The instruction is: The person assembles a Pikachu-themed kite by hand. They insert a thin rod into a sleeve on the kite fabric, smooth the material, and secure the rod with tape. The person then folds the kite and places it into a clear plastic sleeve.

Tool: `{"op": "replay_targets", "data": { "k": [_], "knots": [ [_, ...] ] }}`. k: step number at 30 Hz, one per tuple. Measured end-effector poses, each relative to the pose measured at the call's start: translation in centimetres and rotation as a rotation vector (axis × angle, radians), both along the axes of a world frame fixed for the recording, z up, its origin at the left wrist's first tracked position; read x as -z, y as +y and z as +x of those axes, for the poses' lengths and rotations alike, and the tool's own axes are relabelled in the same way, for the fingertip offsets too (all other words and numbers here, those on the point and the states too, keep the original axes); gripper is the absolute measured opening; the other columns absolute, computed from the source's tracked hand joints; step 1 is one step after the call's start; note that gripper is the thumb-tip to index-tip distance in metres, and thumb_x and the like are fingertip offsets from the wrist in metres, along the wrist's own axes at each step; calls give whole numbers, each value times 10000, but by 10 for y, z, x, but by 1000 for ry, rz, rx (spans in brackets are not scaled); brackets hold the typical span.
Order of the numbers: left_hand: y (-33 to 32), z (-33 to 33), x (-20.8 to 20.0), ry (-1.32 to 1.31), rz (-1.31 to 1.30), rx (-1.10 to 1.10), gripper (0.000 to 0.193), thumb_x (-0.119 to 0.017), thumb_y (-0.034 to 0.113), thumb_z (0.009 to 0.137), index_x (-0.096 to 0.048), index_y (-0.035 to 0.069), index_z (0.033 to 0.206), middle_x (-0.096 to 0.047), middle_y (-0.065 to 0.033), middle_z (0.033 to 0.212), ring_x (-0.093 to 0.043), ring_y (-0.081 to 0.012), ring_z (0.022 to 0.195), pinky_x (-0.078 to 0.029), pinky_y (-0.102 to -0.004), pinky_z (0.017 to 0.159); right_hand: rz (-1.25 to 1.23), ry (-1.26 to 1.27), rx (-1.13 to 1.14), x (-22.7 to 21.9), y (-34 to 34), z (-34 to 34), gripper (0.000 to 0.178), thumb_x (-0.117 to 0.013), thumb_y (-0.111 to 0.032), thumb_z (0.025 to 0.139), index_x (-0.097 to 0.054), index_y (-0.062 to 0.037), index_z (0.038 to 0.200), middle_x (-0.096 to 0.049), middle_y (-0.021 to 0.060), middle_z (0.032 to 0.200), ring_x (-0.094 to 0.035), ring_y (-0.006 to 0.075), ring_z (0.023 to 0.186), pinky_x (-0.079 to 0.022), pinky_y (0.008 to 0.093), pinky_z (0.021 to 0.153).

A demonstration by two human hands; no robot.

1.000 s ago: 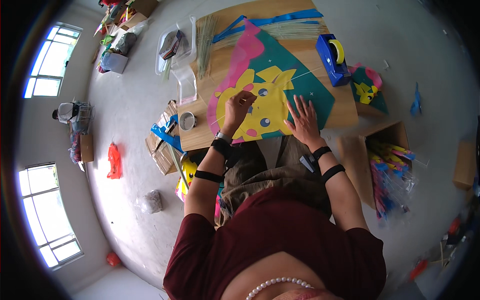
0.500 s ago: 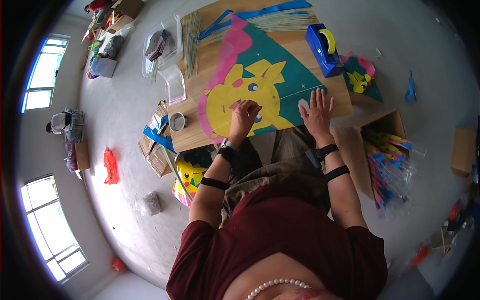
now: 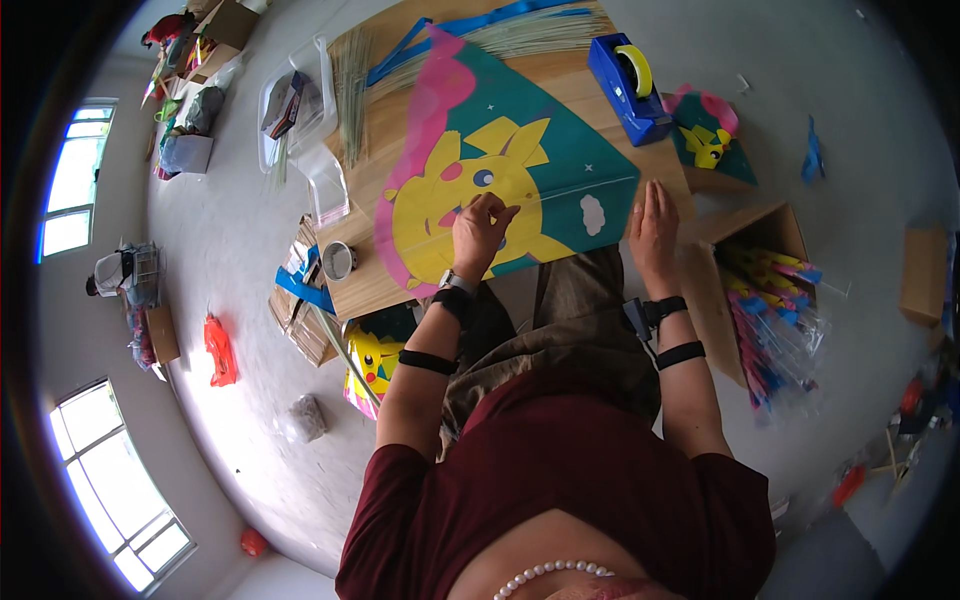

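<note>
A triangular kite sheet point(image 3: 570, 150), green and pink with a yellow cartoon face, lies across the wooden table point(image 3: 350, 285). My left hand point(image 3: 480, 237) is over the face with thumb and forefinger pinched together; whatever is between them is too small to make out. A thin pale line, like a slim stick or seam, runs across the sheet from near that hand toward the right corner. Just beyond that corner, my right hand point(image 3: 654, 235) rests at the table's edge, fingers stretched out and side by side, apparently holding nothing.
Thin sticks point(image 3: 352, 95) and blue strips point(image 3: 510, 12) lie at the table's far side. A blue tape dispenser point(image 3: 625, 95) stands at the far right, a tape roll point(image 3: 339, 261) at the left. A cardboard box point(image 3: 715, 310) with packed kites is beside my right arm.
My right hand has slid off the kite sheet's right corner onto the table edge, its fingers drawing together. My left hand remains pinched over the face. The whole view has shifted slightly.
</note>
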State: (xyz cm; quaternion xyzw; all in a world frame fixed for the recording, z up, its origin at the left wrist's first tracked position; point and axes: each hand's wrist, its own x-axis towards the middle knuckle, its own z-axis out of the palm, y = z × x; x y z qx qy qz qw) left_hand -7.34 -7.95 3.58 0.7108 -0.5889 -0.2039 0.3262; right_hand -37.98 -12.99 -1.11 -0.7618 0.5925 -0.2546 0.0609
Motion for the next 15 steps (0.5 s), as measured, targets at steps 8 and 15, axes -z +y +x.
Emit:
{"op": "replay_targets", "data": {
  "k": [8, 15],
  "knots": [
    [-12, -6, 2, -40, 45, -17, 338, -821, 314, 834, -639, 30, 805, -675, -115, 795, -672, -324, 729, -506, -420, 635, 8, 17, 2, -3, 0, 1, 429, -489, -176, 1043, -499, 40, 1413, -504, 187, 1447, -471, 379, 1342, -372, 498, 1133],
    [-16, -11, 6, -52, 67, -19, 358, -822, 340, 830, -634, 36, 805, -678, -103, 795, -676, -315, 732, -507, -415, 630, 13, 40, 8, -1, -1, -1, 429, -487, -185, 1037, -514, 30, 1407, -502, 164, 1443, -476, 370, 1326, -372, 501, 1123]
  ]
}}
